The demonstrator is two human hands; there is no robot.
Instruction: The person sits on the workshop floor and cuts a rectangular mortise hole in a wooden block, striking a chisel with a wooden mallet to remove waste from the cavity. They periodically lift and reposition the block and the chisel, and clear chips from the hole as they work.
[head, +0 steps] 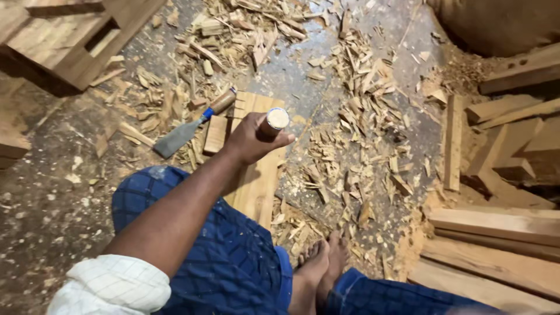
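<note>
Plank (256, 181) is lying flat on the floor (52, 198) amid wood chips (361, 116). Left hand (251, 140) is hovering above it, fingers clamped on a wooden handle (273, 123). Left of it, a chisel (192, 125) is resting. Bare feet (321, 268) nearby are risking splinters or a cut.
</note>
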